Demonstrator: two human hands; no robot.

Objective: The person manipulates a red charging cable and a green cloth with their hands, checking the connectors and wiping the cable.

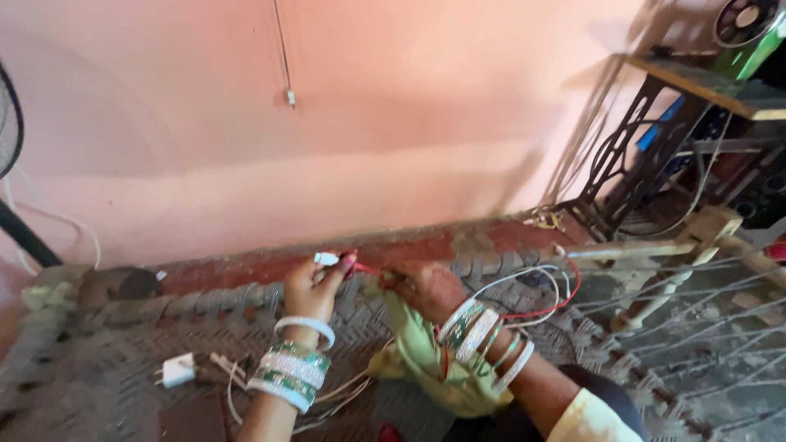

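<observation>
On a woven rope cot (123, 360) against a pink wall (393, 123), both hands were at work near the far edge.

Left hand (315, 282): raised, grip closed on a small white plug (327, 259) pinched at the fingertips; wrist carried white and green bangles (295, 368).

Right hand (426, 286): just beside the left, fingers curled shut on a thin red wire (370, 269) that ran between the two hands; wrist likewise stacked with bangles; a yellow-green cloth (426, 360) lay under this forearm.

Red wire: seen again looping past the right wrist, alongside a white cable (524, 272), over the cot's weave.

White charger block (178, 370): lay on the cot, well apart to the left of the left arm, with pale cord ends (233, 372) near it.

Wooden cot rail (622, 250): ran to the right of the hands.

Black iron sewing-machine stand (622, 155): stood at the right against the wall, with a wooden top (696, 82).

Thin cord (283, 49): hung down the wall above the hands.
</observation>
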